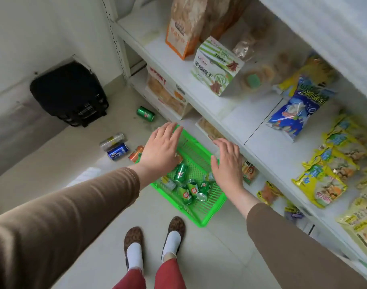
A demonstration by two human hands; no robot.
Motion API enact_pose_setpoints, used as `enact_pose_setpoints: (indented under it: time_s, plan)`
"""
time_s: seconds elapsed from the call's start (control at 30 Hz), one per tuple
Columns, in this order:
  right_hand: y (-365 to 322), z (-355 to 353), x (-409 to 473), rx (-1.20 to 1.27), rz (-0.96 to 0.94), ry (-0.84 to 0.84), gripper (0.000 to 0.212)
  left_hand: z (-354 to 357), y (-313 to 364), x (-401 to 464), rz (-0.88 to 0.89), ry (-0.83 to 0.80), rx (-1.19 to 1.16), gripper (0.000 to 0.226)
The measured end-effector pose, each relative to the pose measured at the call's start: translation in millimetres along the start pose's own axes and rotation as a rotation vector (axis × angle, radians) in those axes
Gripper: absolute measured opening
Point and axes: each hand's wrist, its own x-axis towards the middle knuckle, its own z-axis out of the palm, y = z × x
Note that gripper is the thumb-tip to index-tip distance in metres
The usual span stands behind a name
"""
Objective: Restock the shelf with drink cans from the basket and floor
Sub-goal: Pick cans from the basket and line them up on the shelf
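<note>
A green plastic basket [201, 213] stands on the floor beside the white shelf [230, 119]; several green drink cans [181, 173] lie in it. Loose on the floor to the left lie a green can [145, 114], a silver can [112, 140], a blue can [117, 152] and an orange can [136, 153]. My left hand [160, 150] hangs above the basket's left side, fingers straight, holding nothing. My right hand [227, 161] is over the basket's right side near the shelf edge, fingers straight and also holding nothing.
The shelf holds snack bags [294, 113], a green-striped box [217, 69] and an orange bag [182, 32]. Boxes [168, 94] fill the lower level. A black bag [69, 92] leans at the wall. My feet [153, 243] stand just before the basket.
</note>
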Motion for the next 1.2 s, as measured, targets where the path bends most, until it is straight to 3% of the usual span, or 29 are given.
enact_pose_setpoints:
  time_s: [0.17, 0.3, 0.47, 0.6, 0.73, 0.97, 1.1, 1.2]
  plan:
    - [82, 106, -32, 0.009, 0.123, -0.126, 0.045, 122, 1, -4, -0.021, -0.163, 0.006, 0.091]
    - [148, 181, -46, -0.119, 0.156, -0.276, 0.048, 211, 6, 1, -0.032, -0.253, -0.027, 0.088]
    - [192, 251, -45, -0.394, -0.008, -0.547, 0.051, 296, 12, 8, -0.069, -0.333, -0.070, 0.083]
    - [198, 288, -28, -0.592, -0.197, -0.663, 0.066, 342, 18, 14, -0.070, -0.387, -0.089, 0.084]
    - [208, 315, -14, -0.865, -0.321, -0.761, 0.057, 372, 23, 25, -0.080, -0.408, -0.115, 0.080]
    - [221, 335, -4, -1.132, -0.417, -0.802, 0.040, 392, 20, 32, -0.071, -0.364, -0.128, 0.079]
    - [209, 318, 2, -1.065, -0.435, -0.789, 0.038, 379, 12, 24, -0.073, -0.369, -0.124, 0.080]
    - [192, 280, 2, -0.857, -0.313, -0.729, 0.045, 346, 5, 13, -0.090, -0.379, -0.119, 0.079]
